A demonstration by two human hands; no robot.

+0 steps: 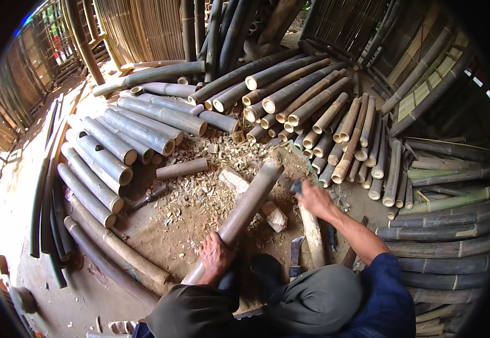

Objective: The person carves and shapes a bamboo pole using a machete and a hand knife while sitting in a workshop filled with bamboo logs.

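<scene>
A thick grey-brown bamboo pole slants from my lap toward the far middle. My left hand is wrapped round its near part, just beyond my left knee. My right hand is closed on a dark-handled tool, to the right of the pole's far end. Motion blurs the tool, and I cannot make out its working end. Under and beside the pole lie pale chopped wood blocks. A curved metal blade rests near my right knee, next to a peeled pale log.
Wood chips cover the ground ahead. Cut bamboo tubes lie on the left, and a large stack of bamboo stands ahead to the right. More dark poles are piled at my right. A short bamboo piece lies among the chips.
</scene>
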